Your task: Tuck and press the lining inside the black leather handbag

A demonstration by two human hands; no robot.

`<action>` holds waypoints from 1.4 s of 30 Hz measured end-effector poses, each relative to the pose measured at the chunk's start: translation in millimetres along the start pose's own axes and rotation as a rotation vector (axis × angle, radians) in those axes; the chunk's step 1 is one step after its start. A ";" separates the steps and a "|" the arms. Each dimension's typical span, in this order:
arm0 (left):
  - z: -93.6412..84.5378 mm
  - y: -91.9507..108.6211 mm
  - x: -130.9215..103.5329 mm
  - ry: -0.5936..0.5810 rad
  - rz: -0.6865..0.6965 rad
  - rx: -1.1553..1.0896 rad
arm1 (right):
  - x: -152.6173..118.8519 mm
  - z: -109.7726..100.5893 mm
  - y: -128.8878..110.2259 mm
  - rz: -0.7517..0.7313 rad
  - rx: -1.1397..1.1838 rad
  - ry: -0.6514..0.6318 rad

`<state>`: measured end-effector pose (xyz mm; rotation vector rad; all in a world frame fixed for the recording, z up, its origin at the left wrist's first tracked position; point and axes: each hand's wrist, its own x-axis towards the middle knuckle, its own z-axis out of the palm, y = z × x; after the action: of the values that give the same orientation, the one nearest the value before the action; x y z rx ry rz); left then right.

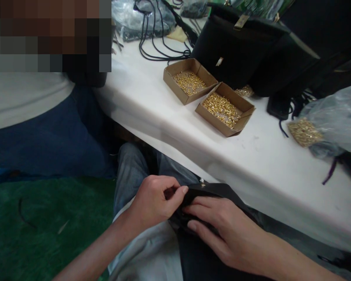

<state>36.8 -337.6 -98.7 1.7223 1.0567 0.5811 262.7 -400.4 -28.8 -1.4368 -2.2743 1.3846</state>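
Closest in, down at 6 o'clock, a black fabric piece [210, 234] sat on the person's lap. The left hand [153, 203] was curled up tight, thumb and fingertips pinching the edge of it at its upper left. The right hand [222, 230] lay flat on top with fingers stretched out and close together, pressing the fabric down, not gripping anything. The two hands were nearly touching.

Past them, the white table [251, 164] ran from 11 toward 4 o'clock. On it, around 1 o'clock, two cardboard trays [209, 95] sat side by side, full of small gold bits. A clear bag [333, 117] with more gold bits was at 3 o'clock. Further back, a black bag [240, 50] stood just behind the trays, with black cords [160, 43] at 12 o'clock. Another person in a white top [23, 97] sat at 10 o'clock.
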 end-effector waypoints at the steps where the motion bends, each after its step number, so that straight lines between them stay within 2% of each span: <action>1: 0.1 -0.1 0.3 -0.002 0.004 -0.001 | 1.8 -1.5 0.5 -0.011 -0.005 -0.019; 5: 1.8 0.6 3.0 0.010 0.013 0.004 | 8.9 7.6 8.7 -0.037 -0.074 -0.021; 10: 3.2 -0.9 4.0 0.029 0.005 0.005 | 13.6 30.0 21.1 -0.194 -0.180 0.185; 14: 2.9 -5.6 0.2 0.035 0.000 0.002 | 13.4 36.1 22.3 -0.302 -0.226 0.295; 22: 7.3 -9.1 2.3 0.065 0.061 0.064 | 14.2 39.2 20.3 -0.385 -0.252 0.306; 29: 5.1 -5.8 -3.7 0.057 0.061 0.019 | 12.8 46.7 14.4 -0.424 -0.318 0.309; 32: 4.7 -2.3 -4.2 0.064 0.146 0.036 | 12.0 46.1 8.9 -0.359 -0.360 0.280; 35: 2.3 -1.8 -4.2 0.083 0.217 0.101 | 0.7 38.8 9.7 -0.160 -0.418 0.208; 37: -1.8 -3.4 -5.0 0.089 0.225 0.129 | -13.7 31.2 16.0 -0.039 -0.545 0.166; 40: -10.2 -5.5 -6.2 0.080 0.203 0.126 | -36.5 18.2 27.6 0.016 -0.788 0.151; 42: -14.6 -5.1 -6.0 0.075 0.185 0.121 | -45.6 10.0 31.7 0.012 -0.801 0.150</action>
<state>20.5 -334.8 -97.1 1.9310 1.0081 0.7155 303.2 -437.3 -42.3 -1.6403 -2.8471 0.3072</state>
